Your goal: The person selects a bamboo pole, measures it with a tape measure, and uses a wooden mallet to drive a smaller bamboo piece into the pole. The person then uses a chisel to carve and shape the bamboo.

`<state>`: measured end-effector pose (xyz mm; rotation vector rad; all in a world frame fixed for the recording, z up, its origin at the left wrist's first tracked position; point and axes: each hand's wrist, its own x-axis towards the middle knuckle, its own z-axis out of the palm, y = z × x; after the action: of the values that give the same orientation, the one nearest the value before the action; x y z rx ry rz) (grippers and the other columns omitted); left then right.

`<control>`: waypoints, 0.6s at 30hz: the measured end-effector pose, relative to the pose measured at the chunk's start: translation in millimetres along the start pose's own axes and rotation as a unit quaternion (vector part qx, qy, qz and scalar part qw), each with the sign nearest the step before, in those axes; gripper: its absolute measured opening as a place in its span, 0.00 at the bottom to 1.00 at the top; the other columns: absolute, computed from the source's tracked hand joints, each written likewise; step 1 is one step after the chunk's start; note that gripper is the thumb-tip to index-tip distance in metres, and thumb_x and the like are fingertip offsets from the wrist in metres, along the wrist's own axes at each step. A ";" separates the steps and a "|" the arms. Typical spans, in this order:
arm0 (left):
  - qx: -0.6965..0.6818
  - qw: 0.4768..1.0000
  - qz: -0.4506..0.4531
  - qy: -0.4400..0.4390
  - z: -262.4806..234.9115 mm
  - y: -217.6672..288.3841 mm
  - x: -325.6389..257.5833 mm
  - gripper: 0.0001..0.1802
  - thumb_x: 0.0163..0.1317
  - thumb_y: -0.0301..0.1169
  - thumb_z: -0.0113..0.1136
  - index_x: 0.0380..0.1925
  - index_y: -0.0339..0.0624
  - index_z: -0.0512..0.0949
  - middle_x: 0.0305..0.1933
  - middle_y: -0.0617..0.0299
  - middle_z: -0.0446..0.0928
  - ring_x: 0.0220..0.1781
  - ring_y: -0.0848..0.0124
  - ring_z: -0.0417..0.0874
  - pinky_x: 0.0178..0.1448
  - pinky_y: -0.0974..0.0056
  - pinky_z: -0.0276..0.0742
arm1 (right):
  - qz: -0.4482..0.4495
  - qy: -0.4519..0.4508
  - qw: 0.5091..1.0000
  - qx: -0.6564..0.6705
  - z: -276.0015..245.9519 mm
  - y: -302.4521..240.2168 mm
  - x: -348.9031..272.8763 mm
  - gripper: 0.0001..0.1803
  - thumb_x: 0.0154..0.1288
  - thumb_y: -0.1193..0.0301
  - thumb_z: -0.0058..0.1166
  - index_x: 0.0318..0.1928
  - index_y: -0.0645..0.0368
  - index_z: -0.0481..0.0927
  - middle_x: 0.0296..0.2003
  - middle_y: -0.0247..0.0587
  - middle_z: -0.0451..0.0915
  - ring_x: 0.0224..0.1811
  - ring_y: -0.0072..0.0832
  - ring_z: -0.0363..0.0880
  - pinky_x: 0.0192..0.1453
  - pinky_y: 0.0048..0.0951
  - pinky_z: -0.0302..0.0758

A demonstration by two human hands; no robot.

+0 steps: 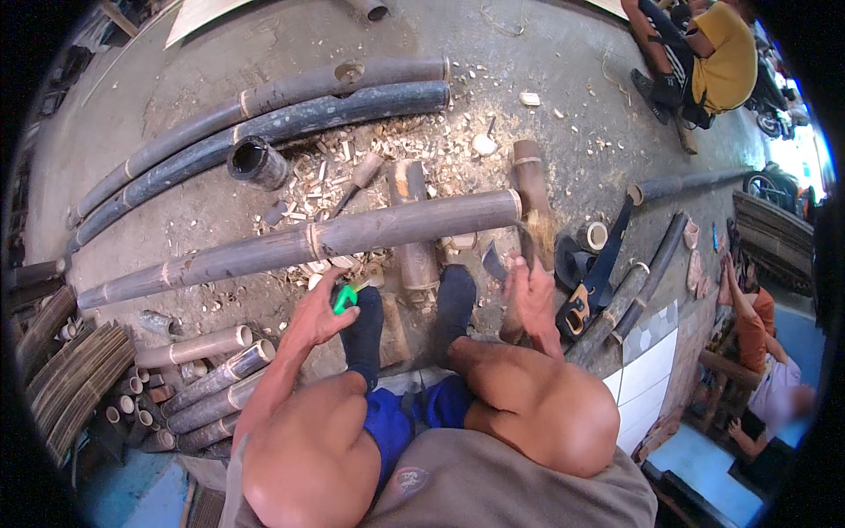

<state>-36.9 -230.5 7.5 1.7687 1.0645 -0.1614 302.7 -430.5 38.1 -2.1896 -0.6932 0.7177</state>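
A long brown bamboo pole (387,229) lies crosswise before me, resting over shorter bamboo pieces on the ground. Just on the near side of it, my left hand (312,312) is closed around a green tape measure (345,300), with a short bit of yellowish tape showing. My right hand (532,299), near the pole's right end, is closed on a knife with a dark curved blade (494,261); its grip is mostly hidden by the fingers. Under the pole sits a short thick bamboo piece (414,260), between my feet.
Wood chips and a chisel-like tool with a wooden handle (366,170) lie beyond the pole. Two long bamboo poles (343,107) stretch behind. A handsaw (594,286) rests at right. Cut bamboo lengths (216,387) are stacked at left. Other people sit at right, one in yellow (726,57).
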 end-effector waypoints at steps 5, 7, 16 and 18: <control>0.005 0.980 -0.095 0.177 9.2 -85.1 -68.0 0.43 0.60 0.49 0.68 0.74 0.47 0.67 0.58 0.37 0.83 0.61 0.41 0.84 0.66 0.48 0.77 | 0.043 0.053 0.996 0.061 -36.7 14.1 -37.9 0.25 0.83 0.54 0.47 0.45 0.67 0.80 0.21 0.41 0.81 0.23 0.33 0.83 0.30 0.39 0.77; 0.074 0.977 -0.065 0.189 11.8 -82.6 -81.2 0.40 0.62 0.46 0.67 0.72 0.49 0.69 0.58 0.41 0.84 0.63 0.43 0.83 0.67 0.51 0.78 | 0.045 0.097 0.990 0.092 -67.5 17.8 -62.4 0.25 0.83 0.54 0.48 0.45 0.67 0.80 0.22 0.40 0.81 0.23 0.31 0.81 0.30 0.38 0.77; 0.189 0.957 -0.004 0.219 -63.1 -106.4 -79.5 0.36 0.65 0.47 0.69 0.70 0.45 0.73 0.62 0.42 0.82 0.64 0.44 0.82 0.68 0.49 0.77 | -0.091 0.326 0.938 0.076 -181.4 -34.4 -138.6 0.25 0.85 0.53 0.47 0.54 0.65 0.82 0.23 0.34 0.79 0.23 0.24 0.78 0.29 0.33 0.73; 0.201 0.947 0.030 0.249 -109.8 -101.0 -87.1 0.37 0.66 0.48 0.69 0.71 0.43 0.73 0.63 0.39 0.81 0.64 0.43 0.82 0.68 0.48 0.77 | -0.106 0.366 0.923 0.060 -217.8 -42.9 -147.7 0.26 0.85 0.53 0.47 0.56 0.65 0.83 0.23 0.33 0.78 0.24 0.23 0.77 0.29 0.31 0.72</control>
<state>-200.4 -183.4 37.3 2.2822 1.4044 0.1257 333.3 -602.3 239.8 -2.0104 -0.4577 -0.1819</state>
